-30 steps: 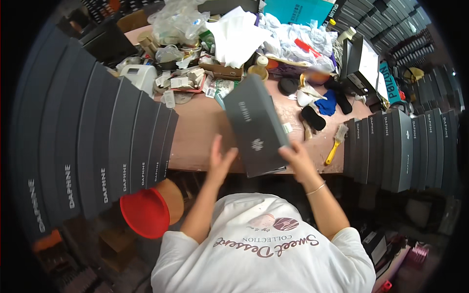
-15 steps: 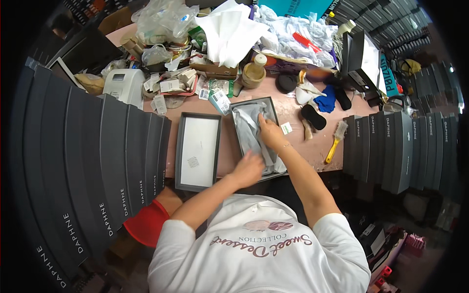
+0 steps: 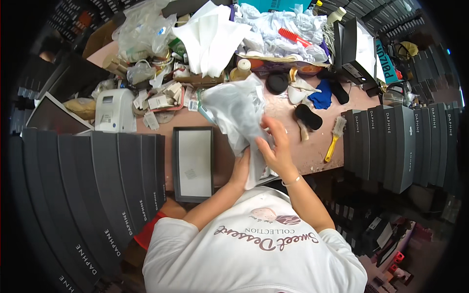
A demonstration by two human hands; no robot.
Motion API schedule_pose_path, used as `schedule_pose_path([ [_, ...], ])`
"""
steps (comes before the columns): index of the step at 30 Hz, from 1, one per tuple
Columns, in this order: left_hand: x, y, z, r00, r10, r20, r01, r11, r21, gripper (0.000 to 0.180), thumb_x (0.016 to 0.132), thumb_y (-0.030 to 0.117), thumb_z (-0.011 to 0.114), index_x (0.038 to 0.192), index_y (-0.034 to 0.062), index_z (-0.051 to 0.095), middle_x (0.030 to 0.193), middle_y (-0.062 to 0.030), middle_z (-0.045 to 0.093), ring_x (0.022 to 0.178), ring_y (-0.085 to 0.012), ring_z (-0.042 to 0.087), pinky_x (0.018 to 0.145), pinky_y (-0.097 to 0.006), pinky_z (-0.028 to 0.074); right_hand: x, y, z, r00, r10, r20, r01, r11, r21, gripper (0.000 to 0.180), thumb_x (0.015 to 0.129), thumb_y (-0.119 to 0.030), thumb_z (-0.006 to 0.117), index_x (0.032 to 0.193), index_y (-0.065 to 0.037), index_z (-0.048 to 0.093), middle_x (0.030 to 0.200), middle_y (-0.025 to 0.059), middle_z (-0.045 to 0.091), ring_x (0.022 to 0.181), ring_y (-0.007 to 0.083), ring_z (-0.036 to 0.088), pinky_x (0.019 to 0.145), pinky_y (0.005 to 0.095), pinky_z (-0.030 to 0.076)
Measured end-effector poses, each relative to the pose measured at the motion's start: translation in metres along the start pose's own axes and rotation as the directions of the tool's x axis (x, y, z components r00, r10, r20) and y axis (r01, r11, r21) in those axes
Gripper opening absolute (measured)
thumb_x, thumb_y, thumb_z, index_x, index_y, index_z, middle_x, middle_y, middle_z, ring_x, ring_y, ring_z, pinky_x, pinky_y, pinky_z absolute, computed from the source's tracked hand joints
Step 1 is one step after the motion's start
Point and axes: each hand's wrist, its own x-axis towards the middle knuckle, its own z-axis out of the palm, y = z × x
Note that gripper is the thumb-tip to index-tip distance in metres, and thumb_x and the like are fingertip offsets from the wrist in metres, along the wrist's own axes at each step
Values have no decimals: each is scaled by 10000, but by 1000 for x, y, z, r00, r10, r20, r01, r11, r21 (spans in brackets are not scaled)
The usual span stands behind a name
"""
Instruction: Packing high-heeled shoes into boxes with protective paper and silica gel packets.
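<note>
In front of my chest is a bundle in thin, whitish see-through wrapping (image 3: 234, 105), lifted above the table. What lies inside the wrapping cannot be made out. Its lower end is gripped by my left hand (image 3: 238, 172), the fingers partly hidden behind it. My right hand (image 3: 276, 149) holds the bundle's right side, with thumb and curved fingers against the wrapping. Beneath, the dark shoe box (image 3: 270, 179) is almost wholly covered by the bundle and my hands. Left of them lies a grey, white-lined box part (image 3: 213, 161), flat on the table.
Stacked grey boxes wall in the table at left (image 3: 110, 180) and right (image 3: 381, 146). A yellow-handled brush (image 3: 333, 141), a black oval pad (image 3: 308, 116) and a blue cloth (image 3: 321, 96) lie to the right. A white label printer (image 3: 115, 111) stands at the left; crumpled paper (image 3: 283, 36) fills the back.
The wrapped bundle has come up out of the shoe box, toward the table's back. My left hand has taken hold of its lower end; my right hand has moved down along its side.
</note>
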Motion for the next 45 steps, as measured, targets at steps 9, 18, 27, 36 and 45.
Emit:
schedule_pose_path([
  [9,-25,64,-30,997,-63,-35,51,962,-269,603,918,505,451,1296,35,432,1124,-132,579,994,-238,595,833,-359,512,-49,-15,-12,657,-261,707,401,915,-35,194,706,-38,601,900,-37,613,771,143,583,676,333,578,633,415,474],
  [18,-49,111,-81,977,168,134,-212,652,728,407,865,77,541,1248,-49,484,1175,-111,585,1045,-167,548,901,-290,434,39,-21,-41,908,-131,398,37,971,235,598,756,-295,740,1239,-13,528,1135,192,608,1035,312,584,882,344,450],
  [27,-63,132,-177,884,393,-251,-317,901,295,281,868,71,611,1129,-24,573,1024,-74,630,904,-120,589,795,-266,484,-7,60,-114,848,486,211,-528,742,413,358,852,-100,602,1185,-7,507,1073,88,601,974,173,590,861,313,483],
  [36,-40,97,-231,749,513,-420,-52,677,734,333,932,202,523,1135,-61,554,979,-116,635,873,-145,570,776,-287,452,-47,94,-64,1000,5,-28,-18,874,-486,554,795,-127,681,1268,17,431,1250,211,459,1197,334,425,989,414,347],
  [45,-85,127,-133,560,820,118,30,-163,986,485,872,217,590,1284,-7,465,1157,-210,563,1138,-365,498,933,-408,404,-101,127,45,724,397,564,-51,846,-530,334,770,-197,656,1028,-10,556,830,184,597,717,347,595,631,410,478],
])
